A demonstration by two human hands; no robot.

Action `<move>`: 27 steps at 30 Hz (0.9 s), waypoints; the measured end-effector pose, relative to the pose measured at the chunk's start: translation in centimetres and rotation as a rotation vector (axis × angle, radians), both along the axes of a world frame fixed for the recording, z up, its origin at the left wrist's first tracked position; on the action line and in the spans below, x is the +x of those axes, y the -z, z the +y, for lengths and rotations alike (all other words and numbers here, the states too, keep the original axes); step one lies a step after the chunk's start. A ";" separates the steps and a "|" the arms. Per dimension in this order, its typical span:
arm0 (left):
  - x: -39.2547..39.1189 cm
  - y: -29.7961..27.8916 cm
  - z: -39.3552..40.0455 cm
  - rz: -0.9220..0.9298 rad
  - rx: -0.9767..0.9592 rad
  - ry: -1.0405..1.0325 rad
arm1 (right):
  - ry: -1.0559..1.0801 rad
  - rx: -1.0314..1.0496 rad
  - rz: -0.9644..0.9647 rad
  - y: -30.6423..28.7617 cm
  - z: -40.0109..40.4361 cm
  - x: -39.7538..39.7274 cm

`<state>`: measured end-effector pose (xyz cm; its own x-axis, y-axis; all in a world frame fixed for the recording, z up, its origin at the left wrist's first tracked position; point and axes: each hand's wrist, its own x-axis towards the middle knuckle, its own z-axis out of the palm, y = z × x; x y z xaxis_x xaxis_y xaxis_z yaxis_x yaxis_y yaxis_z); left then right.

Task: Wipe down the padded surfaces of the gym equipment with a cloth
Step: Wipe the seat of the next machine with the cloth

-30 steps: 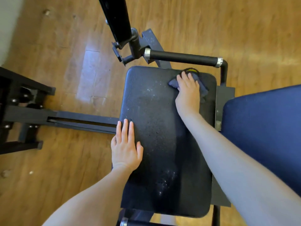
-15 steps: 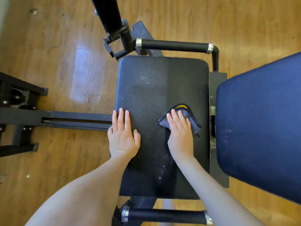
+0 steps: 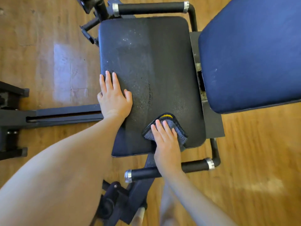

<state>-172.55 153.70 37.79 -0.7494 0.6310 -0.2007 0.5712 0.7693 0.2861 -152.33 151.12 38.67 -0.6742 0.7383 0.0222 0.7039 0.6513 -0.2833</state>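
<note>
A: Any container here, anything holding something?

B: None that I can see. It is all open equipment on a wooden plank floor (image 3: 48, 51), glossy, with a pale patch of reflected light.

A: What is the padded part like?

B: A black seat pad (image 3: 159, 62), roughly rectangular with rounded corners, a pebbled vinyl-looking skin. Small pale specks and droplets sit on its left half and near the middle; a smoother, darker band runs down the right half. Beside it on the right is a blue pad (image 3: 249, 51), also rounded at the corners, with a finer matte grain and a few faint scuffs.

A: And the frame?

B: Dark metal. A black foam-covered handle (image 3: 151, 8) with a silver collar crosses beyond the far edge, and a second such handle (image 3: 193, 167) crosses below the near edge. A flat dark rail (image 3: 65, 114) runs off to the left.

A: Where is the cloth?

B: The cloth (image 3: 175, 123) is grey, fuzzy, folded, with a black stitched hem and a yellow tab, lying on the near right part of the black pad.

A: The hands?

B: The right hand (image 3: 166, 144) lies flat on the cloth, fingers straight and close together, pressing it down. The left hand (image 3: 114, 98) rests palm-down at the pad's left edge, fingers straight, thumb spread, holding nothing.
</note>
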 end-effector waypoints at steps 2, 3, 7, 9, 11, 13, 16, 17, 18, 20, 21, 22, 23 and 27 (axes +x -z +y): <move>0.0 0.1 -0.1 0.001 0.018 -0.003 | 0.016 -0.017 0.021 0.0 -2.2 0.7; 0.1 0.1 -0.1 0.001 0.024 -0.004 | 0.025 -0.052 0.028 0.1 -3.1 0.9; 0.1 0.2 -0.1 0.007 0.032 -0.003 | 0.024 -0.149 0.024 -0.1 -5.0 1.2; 0.0 0.1 -0.1 0.005 0.032 -0.003 | 0.052 -0.210 0.112 -0.3 -5.1 1.2; 0.0 0.1 -0.1 0.000 0.036 -0.003 | 0.080 -0.294 0.230 -0.9 -4.5 0.6; 0.0 0.1 -0.1 -0.004 0.052 -0.011 | 0.104 -0.354 0.332 -1.7 -2.8 -1.0; 0.0 0.1 -0.1 -0.009 0.047 -0.002 | 0.145 -0.391 0.393 -2.9 1.8 -4.4; 0.0 0.0 0.0 -0.013 0.036 0.000 | 0.154 -0.379 0.397 -3.1 3.7 -5.6; -0.1 -0.1 0.0 -0.018 0.023 0.000 | 0.163 -0.366 0.394 -3.4 5.7 -6.8; -0.1 -0.3 0.0 -0.026 0.000 -0.002 | 0.163 -0.333 0.384 -3.9 9.7 -9.2; -0.1 -0.4 0.0 -0.032 -0.010 0.000 | 0.148 -0.316 0.378 -4.1 11.7 -10.5; -0.1 -0.5 0.1 -0.039 -0.021 0.002 | 0.123 -0.300 0.367 -4.2 13.6 -11.7; -0.1 -0.6 0.1 -0.048 -0.035 0.005 | 0.098 -0.290 0.347 -4.2 15.5 -13.0; -0.3 -0.8 0.2 -0.080 -0.087 0.003 | -0.032 -0.269 0.215 -3.5 23.1 -18.5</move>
<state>-172.84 153.94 38.62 -0.7271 0.6108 -0.3134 0.5515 0.7916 0.2632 -170.86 174.22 42.19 -0.6984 0.7152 -0.0265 0.5899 0.5542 -0.5873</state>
